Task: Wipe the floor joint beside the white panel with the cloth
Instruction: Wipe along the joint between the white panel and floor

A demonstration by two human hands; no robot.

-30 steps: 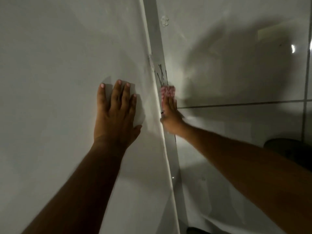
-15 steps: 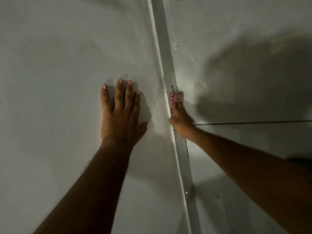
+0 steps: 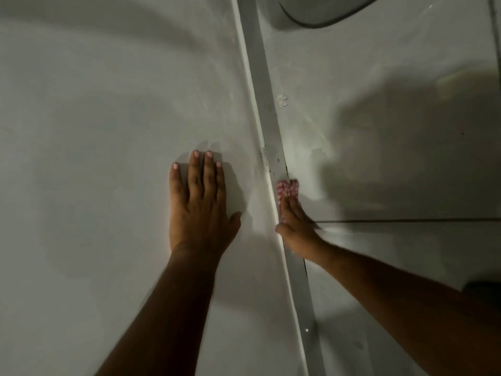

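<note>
A large white panel (image 3: pixel 108 131) fills the left side of the view. My left hand (image 3: pixel 200 204) lies flat on it, fingers spread slightly, holding nothing. A grey floor joint strip (image 3: pixel 260 77) runs along the panel's right edge from top to bottom. My right hand (image 3: pixel 296 226) presses a small red-and-white checked cloth (image 3: pixel 286 189) onto that strip, with the fingers stretched over the cloth. Only the cloth's far end shows beyond the fingertips. Dark specks and a chipped patch (image 3: pixel 267 161) sit on the joint just beyond the cloth.
Glossy white floor tiles (image 3: pixel 393 267) lie right of the joint, crossed by a dark grout line (image 3: pixel 406 220). A white blob (image 3: pixel 282 100) sits on the tile near the strip. A curved white fixture (image 3: pixel 325 12) stands at the top right. A dark object (image 3: pixel 482 289) shows at the right edge.
The view has shifted farther along the joint, bringing the curved fixture into sight. My right hand and the cloth have covered the dark hair-like marks on the strip. My left hand stays flat on the panel.
</note>
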